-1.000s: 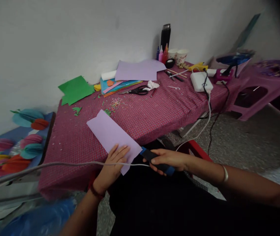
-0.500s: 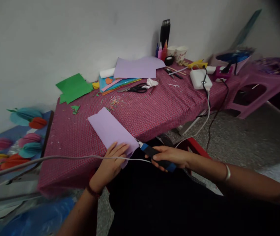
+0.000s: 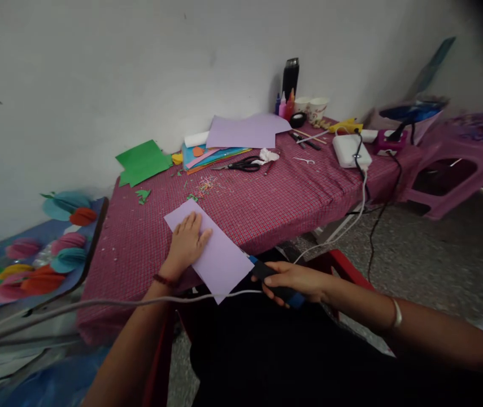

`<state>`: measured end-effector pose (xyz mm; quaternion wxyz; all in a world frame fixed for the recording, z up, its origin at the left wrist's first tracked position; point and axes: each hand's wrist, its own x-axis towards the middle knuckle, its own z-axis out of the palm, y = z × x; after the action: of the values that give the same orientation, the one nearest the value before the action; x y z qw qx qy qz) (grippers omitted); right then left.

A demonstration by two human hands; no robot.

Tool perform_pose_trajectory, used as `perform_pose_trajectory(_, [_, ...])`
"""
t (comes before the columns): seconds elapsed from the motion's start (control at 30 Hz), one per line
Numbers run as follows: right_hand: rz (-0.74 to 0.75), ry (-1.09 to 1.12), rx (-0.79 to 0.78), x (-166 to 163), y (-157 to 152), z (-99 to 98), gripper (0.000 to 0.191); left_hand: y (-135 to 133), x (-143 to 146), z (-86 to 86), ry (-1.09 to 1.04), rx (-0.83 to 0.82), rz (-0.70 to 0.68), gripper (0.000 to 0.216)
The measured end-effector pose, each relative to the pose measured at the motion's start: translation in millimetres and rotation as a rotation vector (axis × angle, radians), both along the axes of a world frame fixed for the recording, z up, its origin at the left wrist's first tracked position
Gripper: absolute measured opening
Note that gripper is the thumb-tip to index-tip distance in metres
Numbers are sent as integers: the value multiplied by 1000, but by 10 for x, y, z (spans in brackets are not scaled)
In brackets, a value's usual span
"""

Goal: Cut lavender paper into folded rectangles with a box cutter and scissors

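A folded lilac paper sheet (image 3: pixel 220 263) lies on the pink checked tablecloth (image 3: pixel 266 198), its near end hanging over the table's front edge. My left hand (image 3: pixel 186 243) rests flat on the sheet's far part, fingers stretched out. My right hand (image 3: pixel 294 281) is closed around a black and blue handled tool (image 3: pixel 273 282), whose tip meets the paper's right edge. A grey cable (image 3: pixel 97 303) runs from the left across my left forearm toward the tool.
Further back lie green paper (image 3: pixel 142 161), a stack of coloured sheets (image 3: pixel 216 154) under another lilac sheet (image 3: pixel 245 130), black scissors (image 3: pixel 243 165), glue bottles, cups, a black flask (image 3: pixel 291 79) and a white box (image 3: pixel 349 150) with cables. Paper flowers (image 3: pixel 46 249) sit left; a purple stool (image 3: pixel 457 164) stands right.
My left hand slid from the paper's near end up to its far part. The sheet now hangs further over the table edge. The view shifted slightly.
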<state>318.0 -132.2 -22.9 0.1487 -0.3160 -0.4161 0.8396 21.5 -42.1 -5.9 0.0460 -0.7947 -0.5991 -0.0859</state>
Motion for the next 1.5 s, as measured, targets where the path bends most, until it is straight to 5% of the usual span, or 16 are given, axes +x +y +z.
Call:
perform_pose_trajectory(0.33, [-41, 36, -30, -223, 86, 39, 37, -66, 4, 13, 117, -1, 19, 64])
perform_pose_trajectory(0.7, [-58, 31, -48, 16, 141, 132, 43, -114, 53, 88, 137, -42, 53, 62])
perform_pose_trajectory(1.03, [-8, -26, -29, 83, 99, 186, 40, -22, -136, -14, -265, 120, -55, 42])
perform_pose_trajectory(1.2, [-8, -40, -24, 145, 89, 161, 39, -430, 101, 265, -444, 206, -143, 26])
perform_pose_trajectory(1.37, [1, -23, -4, 135, 92, 113, 38, -998, 553, 523, -123, 11, -355, 68])
perform_pose_trajectory(1.5, [23, -20, -15, 97, 88, 84, 33, -1087, 694, 483, -47, -7, -389, 58])
